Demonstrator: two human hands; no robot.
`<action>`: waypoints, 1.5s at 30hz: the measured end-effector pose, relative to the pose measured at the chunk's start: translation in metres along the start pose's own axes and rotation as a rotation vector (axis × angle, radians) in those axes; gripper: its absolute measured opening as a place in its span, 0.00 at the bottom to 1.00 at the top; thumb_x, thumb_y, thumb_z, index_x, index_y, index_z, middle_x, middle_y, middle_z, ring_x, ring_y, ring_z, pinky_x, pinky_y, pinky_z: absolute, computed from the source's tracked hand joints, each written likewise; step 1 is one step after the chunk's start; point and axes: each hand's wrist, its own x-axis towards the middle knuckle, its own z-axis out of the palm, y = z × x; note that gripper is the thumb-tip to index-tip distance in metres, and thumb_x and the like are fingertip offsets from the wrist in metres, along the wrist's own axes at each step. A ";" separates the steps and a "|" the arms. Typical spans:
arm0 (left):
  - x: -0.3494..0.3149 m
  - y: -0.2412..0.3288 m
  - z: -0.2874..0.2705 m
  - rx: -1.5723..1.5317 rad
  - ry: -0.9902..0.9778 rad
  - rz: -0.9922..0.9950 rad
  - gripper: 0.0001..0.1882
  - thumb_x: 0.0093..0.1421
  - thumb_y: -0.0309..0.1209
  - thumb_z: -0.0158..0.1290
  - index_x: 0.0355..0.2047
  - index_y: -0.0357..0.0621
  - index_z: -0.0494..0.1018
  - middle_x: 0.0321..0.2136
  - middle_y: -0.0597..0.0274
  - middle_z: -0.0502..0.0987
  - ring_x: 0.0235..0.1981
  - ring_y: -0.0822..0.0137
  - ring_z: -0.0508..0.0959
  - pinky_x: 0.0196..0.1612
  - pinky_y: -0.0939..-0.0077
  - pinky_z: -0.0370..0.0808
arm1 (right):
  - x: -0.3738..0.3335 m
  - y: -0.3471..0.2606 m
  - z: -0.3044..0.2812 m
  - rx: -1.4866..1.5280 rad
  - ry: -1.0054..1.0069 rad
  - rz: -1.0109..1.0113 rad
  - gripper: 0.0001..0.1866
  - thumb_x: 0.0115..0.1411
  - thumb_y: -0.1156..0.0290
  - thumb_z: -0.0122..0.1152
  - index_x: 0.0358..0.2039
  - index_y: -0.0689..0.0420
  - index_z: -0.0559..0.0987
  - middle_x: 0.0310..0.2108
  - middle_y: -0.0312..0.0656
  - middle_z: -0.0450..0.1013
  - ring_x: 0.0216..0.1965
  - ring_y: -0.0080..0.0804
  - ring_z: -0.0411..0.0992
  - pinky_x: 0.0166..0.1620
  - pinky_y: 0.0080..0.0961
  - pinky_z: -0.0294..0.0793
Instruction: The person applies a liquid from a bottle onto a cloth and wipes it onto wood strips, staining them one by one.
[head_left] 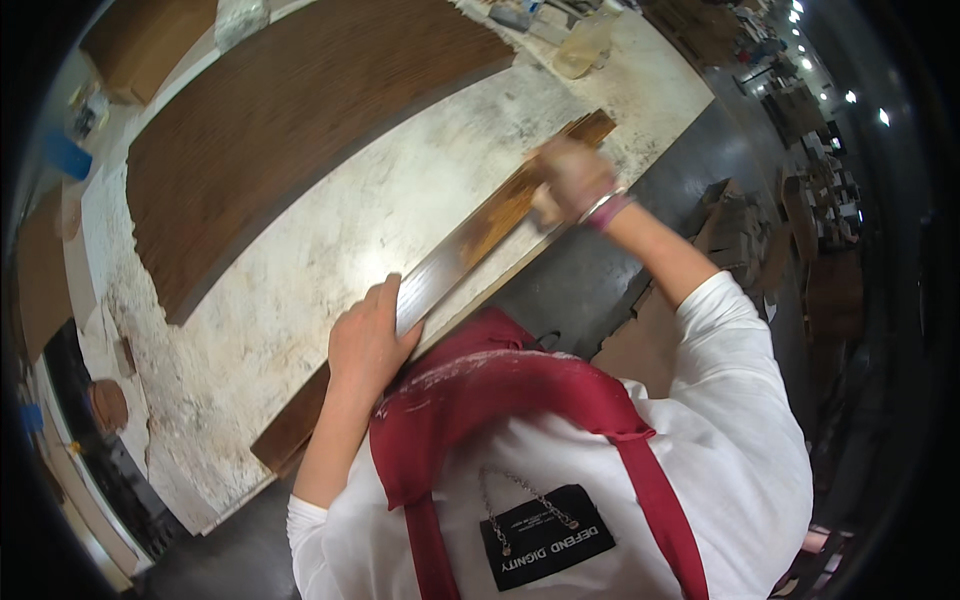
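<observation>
A long narrow wooden board (490,222) lies slantwise along the near edge of the worktable. Its surface is brown toward both ends, with a pale, glossy stretch in the middle. My left hand (366,335) grips it in the lower part, fingers over the far edge and thumb along the near one. Farther up, my right hand (572,180) is over the board near its upper right end. Motion blurs its fingers, and whether it holds anything cannot be made out. A bracelet circles that wrist.
A large, dark brown wooden panel (300,130) with rough ends covers the far part of the pale, stained worktable (340,215). A yellowish translucent container (583,45) stands at the back right. Off to the left are a blue cup (68,157) and a round brown object (108,404).
</observation>
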 end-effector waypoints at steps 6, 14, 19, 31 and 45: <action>-0.005 0.000 -0.005 0.015 0.040 -0.013 0.32 0.47 0.36 0.64 0.53 0.43 0.68 0.39 0.52 0.77 0.36 0.51 0.78 0.38 0.60 0.76 | 0.012 -0.090 0.014 0.484 -0.063 0.225 0.08 0.58 0.65 0.52 0.32 0.50 0.79 0.33 0.39 0.77 0.36 0.35 0.77 0.44 0.34 0.75; 0.007 0.012 -0.005 0.007 0.047 0.040 0.31 0.46 0.36 0.65 0.51 0.44 0.69 0.37 0.53 0.78 0.33 0.51 0.79 0.36 0.62 0.76 | -0.001 0.226 -0.009 0.061 -0.100 1.003 0.12 0.59 0.63 0.54 0.40 0.51 0.81 0.41 0.46 0.77 0.42 0.44 0.76 0.44 0.38 0.74; 0.004 0.011 -0.005 0.047 0.045 -0.010 0.30 0.46 0.36 0.65 0.50 0.45 0.70 0.36 0.54 0.79 0.32 0.52 0.79 0.35 0.62 0.76 | 0.012 0.115 -0.010 0.130 0.118 0.457 0.11 0.61 0.67 0.52 0.42 0.53 0.78 0.37 0.46 0.76 0.39 0.44 0.76 0.43 0.34 0.74; 0.006 -0.095 -0.067 0.150 0.266 -0.121 0.45 0.51 0.33 0.63 0.65 0.35 0.52 0.64 0.41 0.57 0.64 0.42 0.58 0.65 0.56 0.57 | 0.062 0.248 -0.022 0.513 0.401 0.425 0.15 0.64 0.65 0.51 0.44 0.62 0.77 0.43 0.41 0.76 0.43 0.33 0.73 0.50 0.26 0.71; -0.067 -0.266 -0.071 -0.456 0.584 -0.765 0.20 0.58 0.37 0.61 0.45 0.36 0.74 0.27 0.69 0.76 0.26 0.77 0.70 0.31 0.83 0.68 | 0.162 -0.022 0.032 1.324 -0.185 0.384 0.10 0.61 0.70 0.58 0.41 0.60 0.76 0.36 0.34 0.74 0.36 0.21 0.70 0.40 0.20 0.71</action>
